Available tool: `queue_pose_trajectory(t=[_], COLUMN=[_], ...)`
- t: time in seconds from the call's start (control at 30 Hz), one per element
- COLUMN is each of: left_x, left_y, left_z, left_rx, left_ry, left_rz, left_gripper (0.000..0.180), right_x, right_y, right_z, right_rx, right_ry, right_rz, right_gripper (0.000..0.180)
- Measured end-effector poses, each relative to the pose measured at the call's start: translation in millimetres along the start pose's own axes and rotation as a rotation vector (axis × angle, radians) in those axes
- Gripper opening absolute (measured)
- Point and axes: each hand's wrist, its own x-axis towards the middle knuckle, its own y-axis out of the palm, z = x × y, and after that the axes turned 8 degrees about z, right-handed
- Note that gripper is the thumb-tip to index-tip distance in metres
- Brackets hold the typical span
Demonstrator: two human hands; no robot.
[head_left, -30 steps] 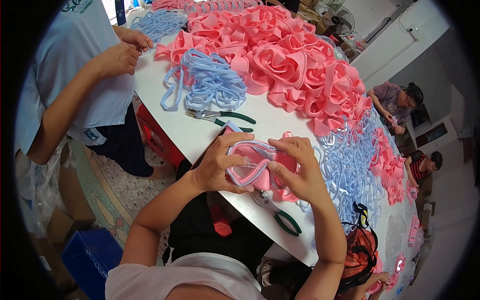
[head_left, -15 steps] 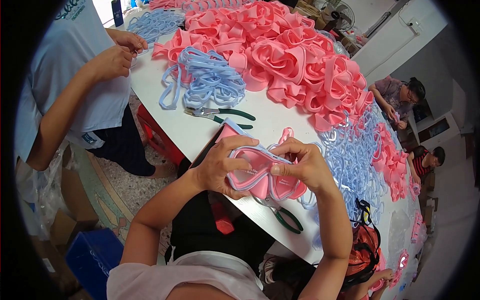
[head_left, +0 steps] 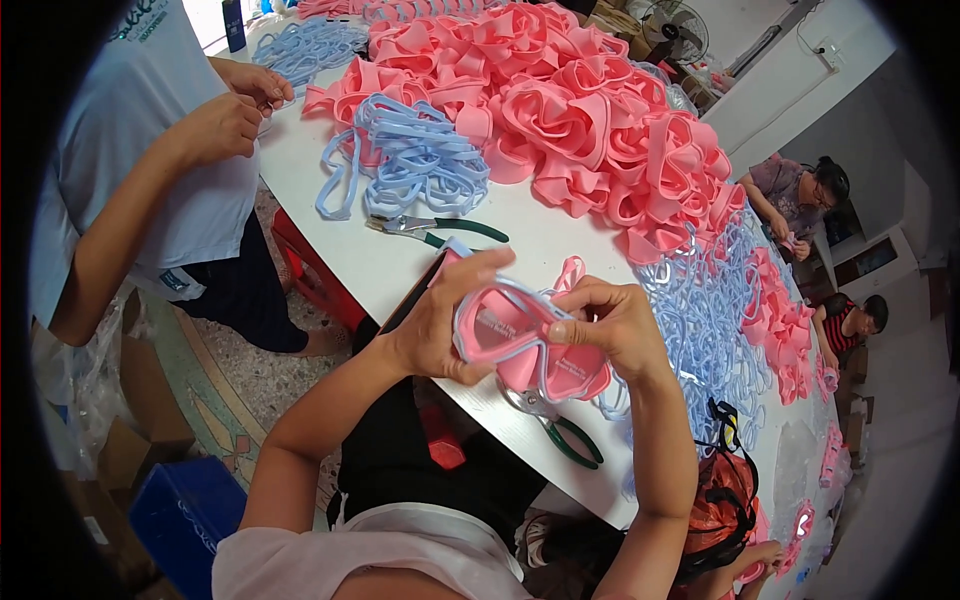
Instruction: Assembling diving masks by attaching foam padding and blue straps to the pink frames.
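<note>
head view: both hands [head_left: 430, 330] hold a pink, blue-edged goggle-shaped piece [head_left: 520, 370].

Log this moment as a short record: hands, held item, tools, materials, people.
Left hand: holds one side of the piece
Right hand: pinches its other side, thumb uppermost
Held item: pink goggle-shaped piece, pale blue edging
Tools: near pliers and far pliers, green-handled, on the white table
Materials: pink heap; pale blue straps
People: co-worker at left; others at right
</note>
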Motion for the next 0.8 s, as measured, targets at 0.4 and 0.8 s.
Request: queue_pose_trajectory(t=[0.4, 0.8], left_x=[29, 40], left_y=[4, 32], left_z=[-41, -30], left_rx=[-1.362, -1.488], left_ry=[-0.741, -0.924], left_rz=[-0.564, -0.641], left_gripper=[0.059, 0.038], right_x=[20, 30], right_y=[-1, 12], right_z=[3, 5], right_rx=[0.288, 0.205], right_ry=[-0.079, -0.139], right_rz=[-0.227, -0.219], right_gripper=[0.024, 0.023])
